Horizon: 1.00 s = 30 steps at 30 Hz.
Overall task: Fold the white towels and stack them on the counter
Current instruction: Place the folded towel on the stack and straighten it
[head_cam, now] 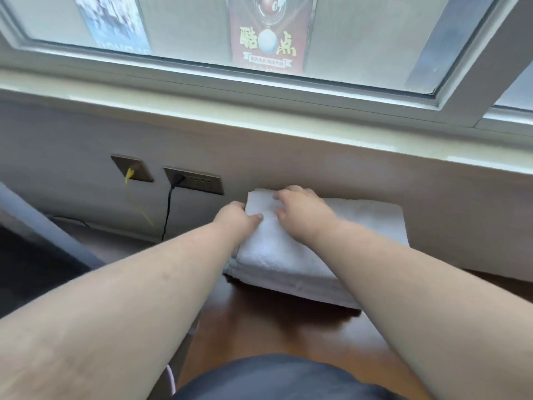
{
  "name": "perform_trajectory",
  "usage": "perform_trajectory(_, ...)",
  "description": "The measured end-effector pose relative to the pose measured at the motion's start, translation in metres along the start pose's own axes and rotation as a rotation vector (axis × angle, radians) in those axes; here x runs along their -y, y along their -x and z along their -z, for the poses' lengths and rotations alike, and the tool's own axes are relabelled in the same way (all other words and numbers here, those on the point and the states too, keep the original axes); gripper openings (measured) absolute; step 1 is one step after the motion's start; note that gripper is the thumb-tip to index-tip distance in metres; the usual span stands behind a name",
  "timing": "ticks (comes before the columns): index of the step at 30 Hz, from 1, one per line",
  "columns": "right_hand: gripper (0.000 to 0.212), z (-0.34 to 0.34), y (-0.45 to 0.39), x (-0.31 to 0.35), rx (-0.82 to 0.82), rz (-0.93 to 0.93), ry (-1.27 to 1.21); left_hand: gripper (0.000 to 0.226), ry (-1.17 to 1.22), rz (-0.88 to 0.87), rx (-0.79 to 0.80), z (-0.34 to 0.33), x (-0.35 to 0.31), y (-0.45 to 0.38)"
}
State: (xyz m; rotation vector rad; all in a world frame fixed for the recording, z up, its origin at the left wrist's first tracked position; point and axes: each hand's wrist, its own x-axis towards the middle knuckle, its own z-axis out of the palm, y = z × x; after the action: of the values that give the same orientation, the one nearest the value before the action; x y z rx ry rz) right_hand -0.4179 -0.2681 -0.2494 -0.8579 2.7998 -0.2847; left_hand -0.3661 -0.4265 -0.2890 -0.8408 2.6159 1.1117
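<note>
Grip, left hand (237,218): grasps the left edge of the top white towel (269,223); thumb lies on the upper face, fingers curl round the side, out of sight.
Grip, right hand (298,207): lies palm down on the same towel, fingers bent, tips digging into the cloth near its far end; whether it pinches a fold or only presses, cannot tell.
Far left: grey slanted edge of some furniture (43,223), a dark surface beyond it; what it is, unclear.
Wall, left of centre: two metal socket plates (193,180) side by side; a yellow plug (129,175) in the left one, a black cable (168,209) hanging from the right one down to the counter.
Towel stack (288,272): several folded white towels, layered edges visible on the near side, pushed up against the wall under the sill; the top towel sits on its left part.
Stack, right part: lower folded layer (372,215) spreads further right, flat, touching the wall.
Counter (259,321): dark brown wood, glossy; the stack rests on it.
Above: pale window sill (288,122) running the full width, frosted window (360,33) over it, a red poster (268,33) with a billiard ball behind the glass, a bluish one to its left.
Bottom centre: dark clothing (277,379) of the person, between both bare forearms.
</note>
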Motion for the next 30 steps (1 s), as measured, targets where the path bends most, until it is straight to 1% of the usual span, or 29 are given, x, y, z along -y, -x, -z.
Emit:
perform_trajectory(2, 0.041, 0.0, -0.018, 0.01, 0.002, 0.008, -0.047, 0.037, 0.121, -0.041, -0.041, -0.002, 0.005, 0.0)
perform_trajectory(4, 0.038, 0.001, -0.034, 0.016, 0.06, -0.017, -0.066, 0.027, 0.224, -0.099, -0.092, -0.003, 0.007, -0.001)
perform_trajectory(6, 0.026, 0.002, -0.049, 0.018, 0.108, -0.023, -0.011, 0.02, 0.249, -0.125, -0.107, -0.002, 0.007, -0.005)
perform_trajectory(7, 0.018, 0.003, -0.054, 0.017, 0.105, -0.024, 0.017, 0.021, 0.244, -0.113, -0.092, -0.001, 0.007, -0.005)
perform_trajectory(8, 0.013, 0.004, -0.058, 0.014, 0.085, -0.032, 0.014, 0.027, 0.233, -0.095, -0.061, -0.001, 0.008, -0.006)
perform_trajectory(9, 0.013, 0.005, -0.06, 0.011, 0.052, -0.044, -0.015, 0.037, 0.222, -0.073, -0.016, 0.0, 0.01, -0.007)
perform_trajectory(11, 0.018, 0.005, -0.063, 0.005, -0.028, -0.082, -0.075, 0.057, 0.231, -0.022, 0.063, 0.0, 0.016, -0.007)
perform_trajectory(14, 0.024, 0.005, -0.069, 0.0, -0.159, -0.158, -0.164, 0.067, 0.264, 0.026, 0.116, 0.004, 0.022, -0.005)
perform_trajectory(17, 0.028, 0.001, -0.068, 0.001, -0.232, -0.206, -0.298, 0.064, 0.187, 0.015, 0.141, 0.007, 0.028, -0.004)
perform_trajectory(20, 0.043, -0.008, -0.058, 0.004, -0.195, -0.19, -0.419, 0.049, 0.134, -0.026, 0.079, 0.008, 0.028, -0.005)
perform_trajectory(21, 0.045, -0.011, -0.052, 0.004, -0.179, -0.155, -0.407, 0.045, 0.126, -0.035, 0.062, 0.008, 0.026, -0.006)
perform_trajectory(23, 0.042, -0.017, -0.04, -0.001, -0.185, -0.098, -0.374, 0.038, 0.097, -0.052, 0.06, 0.01, 0.021, -0.006)
perform_trajectory(26, 0.037, -0.02, -0.014, -0.02, -0.209, -0.126, -0.338, 0.025, 0.035, -0.031, 0.032, 0.013, 0.014, -0.007)
perform_trajectory(28, 0.036, -0.018, 0.007, -0.038, -0.232, -0.179, -0.264, 0.025, -0.053, 0.022, 0.023, 0.014, 0.006, -0.008)
perform_trajectory(30, 0.036, -0.014, 0.03, -0.057, -0.278, -0.224, -0.209, 0.035, -0.133, 0.101, 0.014, 0.012, -0.004, -0.006)
